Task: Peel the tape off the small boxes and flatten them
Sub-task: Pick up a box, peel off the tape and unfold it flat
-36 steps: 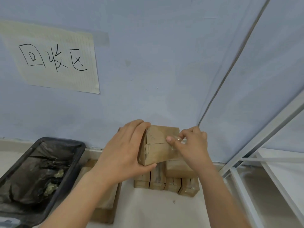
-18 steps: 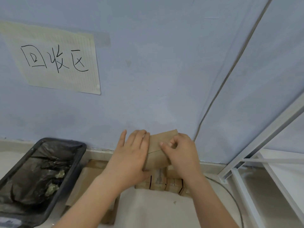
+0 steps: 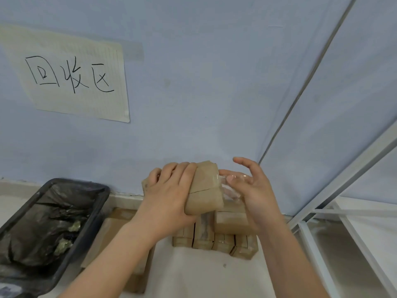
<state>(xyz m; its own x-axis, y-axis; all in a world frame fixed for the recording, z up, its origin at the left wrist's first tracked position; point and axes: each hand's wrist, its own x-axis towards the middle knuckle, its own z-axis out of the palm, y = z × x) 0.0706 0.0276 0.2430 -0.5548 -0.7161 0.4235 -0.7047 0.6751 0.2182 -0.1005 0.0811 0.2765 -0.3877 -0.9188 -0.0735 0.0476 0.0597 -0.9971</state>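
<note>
**At the wall corner: box held up, tape coming away**

Above the floor, close to the blue wall (image 3: 204, 93), the left hand (image 3: 169, 196) grips a small brown cardboard box (image 3: 204, 188), fingers curled over its top edge and thumb under its lower corner. Box held tilted, one face toward the camera; a seam line runs across that face.

Right hand (image 3: 251, 188) just beside the box's right edge. A strip of clear tape (image 3: 232, 183) stretches from that edge to the hand, pinched between thumb and a finger; index finger lifted and spread apart from the rest.

Below the hands: a cluster of more small boxes (image 3: 214, 241) on the white floor (image 3: 204, 276), standing side by side against the baseboard, one lying on top of the row. Flattened cardboard (image 3: 137, 276) lies to the left of them, partly under the left forearm.

Far left: black bin (image 3: 90, 216) lined with a dark bag, crumpled scraps inside. Paper sign (image 3: 73, 76) with handwritten characters taped to the wall. White metal frame (image 3: 343, 203) at right
</note>
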